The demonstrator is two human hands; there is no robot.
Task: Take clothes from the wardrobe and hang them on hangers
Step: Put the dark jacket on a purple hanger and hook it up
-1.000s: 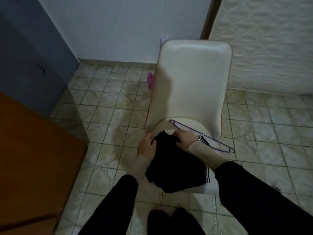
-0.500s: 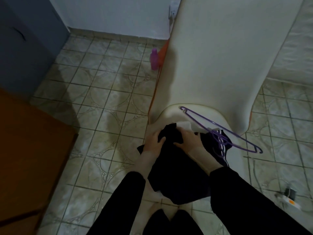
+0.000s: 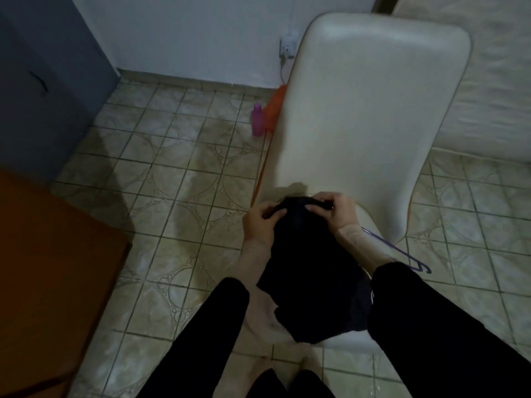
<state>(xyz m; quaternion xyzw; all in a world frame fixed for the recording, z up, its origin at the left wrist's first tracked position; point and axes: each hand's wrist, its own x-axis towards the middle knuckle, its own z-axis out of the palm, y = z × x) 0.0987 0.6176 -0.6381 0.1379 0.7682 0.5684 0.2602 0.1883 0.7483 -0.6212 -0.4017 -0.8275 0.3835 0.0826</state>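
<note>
A black garment (image 3: 307, 271) hangs over the front of a white chair (image 3: 370, 110), its lower part draped over the seat edge. My left hand (image 3: 260, 222) grips its top edge on the left. My right hand (image 3: 336, 211) pinches the same edge on the right, fingers curled over the cloth. A purple hanger (image 3: 402, 255) lies on the seat to the right, mostly hidden behind my right forearm; only its lower end shows.
A brown wooden surface (image 3: 48, 268) fills the lower left. A pink bottle (image 3: 257, 119) stands on the tiled floor (image 3: 178, 173) beside an orange item near the chair's left side. A grey-blue cabinet (image 3: 46, 76) is at the far left, a quilted mattress (image 3: 488, 81) at the right.
Both hands lifted the garment's top edge higher and spread it slightly. The white stripes on the garment and most of the hanger are now hidden. The view pulled back and up.
</note>
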